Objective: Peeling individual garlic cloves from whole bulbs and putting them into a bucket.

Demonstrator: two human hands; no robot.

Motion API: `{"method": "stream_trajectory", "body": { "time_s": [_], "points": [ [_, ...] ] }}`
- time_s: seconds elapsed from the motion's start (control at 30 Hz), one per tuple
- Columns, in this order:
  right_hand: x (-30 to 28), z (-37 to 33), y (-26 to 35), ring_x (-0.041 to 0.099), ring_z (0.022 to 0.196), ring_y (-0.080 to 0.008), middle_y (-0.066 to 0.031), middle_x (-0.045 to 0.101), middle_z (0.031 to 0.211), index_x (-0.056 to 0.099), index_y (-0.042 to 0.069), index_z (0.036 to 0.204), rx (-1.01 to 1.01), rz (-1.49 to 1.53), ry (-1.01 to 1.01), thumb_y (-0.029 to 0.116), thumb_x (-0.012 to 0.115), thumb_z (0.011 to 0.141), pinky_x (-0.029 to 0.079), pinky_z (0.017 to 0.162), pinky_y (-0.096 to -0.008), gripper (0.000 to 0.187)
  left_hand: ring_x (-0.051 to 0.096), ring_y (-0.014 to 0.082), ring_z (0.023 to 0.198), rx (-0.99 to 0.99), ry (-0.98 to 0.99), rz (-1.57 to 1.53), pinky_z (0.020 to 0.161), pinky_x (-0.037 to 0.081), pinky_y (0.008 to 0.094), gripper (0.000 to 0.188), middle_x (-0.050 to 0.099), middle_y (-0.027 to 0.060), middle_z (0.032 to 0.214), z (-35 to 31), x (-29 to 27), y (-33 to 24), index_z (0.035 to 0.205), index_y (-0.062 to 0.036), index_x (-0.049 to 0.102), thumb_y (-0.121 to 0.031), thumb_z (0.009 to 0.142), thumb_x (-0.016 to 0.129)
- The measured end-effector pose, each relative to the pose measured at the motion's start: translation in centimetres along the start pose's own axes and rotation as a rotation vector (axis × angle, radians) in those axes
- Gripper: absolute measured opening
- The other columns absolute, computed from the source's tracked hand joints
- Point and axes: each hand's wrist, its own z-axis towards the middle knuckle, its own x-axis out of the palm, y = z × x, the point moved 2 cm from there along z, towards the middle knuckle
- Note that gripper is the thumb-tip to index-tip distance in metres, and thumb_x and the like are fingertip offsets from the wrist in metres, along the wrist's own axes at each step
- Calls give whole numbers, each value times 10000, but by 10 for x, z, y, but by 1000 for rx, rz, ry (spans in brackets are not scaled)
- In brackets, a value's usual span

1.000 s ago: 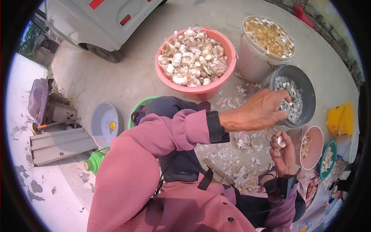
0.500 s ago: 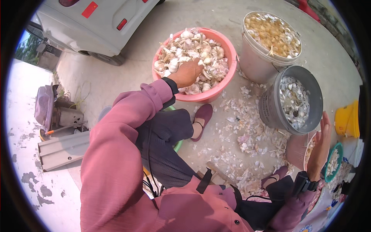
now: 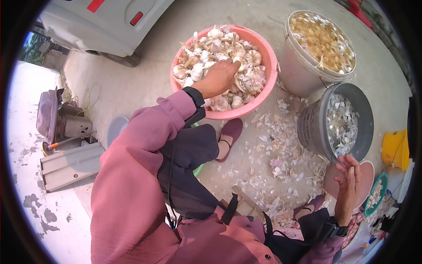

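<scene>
A pink basin point(image 3: 228, 115) heaped with garlic bulbs point(image 3: 198, 71) stands in front of me. My left hand point(image 3: 220, 78) lies on the heap with its fingers curled down and pressed together. Their tips are hidden among the bulbs, so I cannot make out what they hold. At the lower right, my right hand point(image 3: 348, 187) is raised, holding nothing, fingers bent and apart. It hovers by a pinkish container point(image 3: 368, 178), below a dark grey bucket point(image 3: 313, 127) with pale papery pieces inside.
Beyond the grey bucket stands a white bucket point(image 3: 295, 66) full of peeled cloves in liquid. Garlic skins point(image 3: 279, 152) litter the ground. Right of me are a yellow bucket point(image 3: 394, 149) and a green basket point(image 3: 381, 204). A pale vehicle point(image 3: 105, 31) stands at the far left.
My left hand has shifted slightly right over the garlic. The right hand has moved left and down, away from the grey bucket's rim, and its fingers have bent. The whole view has shifted slightly.
</scene>
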Motion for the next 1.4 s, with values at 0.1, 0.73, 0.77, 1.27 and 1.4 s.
{"method": "stream_trajectory", "body": {
  "time_s": [0.1, 0.73, 0.77, 1.27, 1.4],
  "points": [
    [4, 2, -4, 587, 997, -101, -72, 612, 1200, 537, 37, 1272, -6, -5, 21, 305, 456, 1032, 448, 751, -207, 369, 598, 414, 902, -162, -49, -218, 773, 465, 488, 233, 606, 254, 915, 18, -3, 14, 1070, 12, 539, -44, 844, 540],
    [19, -2, -5, 581, 826, -97, -76, 657, 987, 569, -9, 1187, 41, 1, 119, 323, 446, 1033, 450, 736, -232, 386, 604, 267, 832, -374, 35, -595, 703, 478, 358, 293, 573, 167, 1014, 37, 14, 17, 1208, -56, 523, -134, 930, 565],
    [19, -6, -5, 578, 825, -97, -75, 659, 984, 568, -12, 1185, 33, 10, 134, 320, 452, 1030, 453, 733, -235, 384, 576, 179, 745, -626, 59, -976, 624, 442, 291, 222, 590, 100, 946, 34, 8, 13, 1178, -96, 548, -183, 974, 545],
    [21, -53, 30, 463, 655, -104, -34, 504, 869, 555, 65, 1214, -636, -446, 5, 179, 747, 821, 414, 586, -263, 452, 352, 42, 517, -446, 781, -1951, 447, 254, 202, 270, 504, -1, 791, -25, -55, -311, 1116, -82, 519, -324, 1055, 417],
    [3, -55, 16, 449, 668, -70, -3, 493, 842, 512, 47, 1204, -505, -179, -56, 196, 723, 860, 402, 603, -230, 431, 343, 35, 547, -356, 805, -2030, 482, 257, 192, 301, 489, -8, 817, -17, -49, -328, 1094, -108, 489, -368, 1070, 338]
  ]
}}
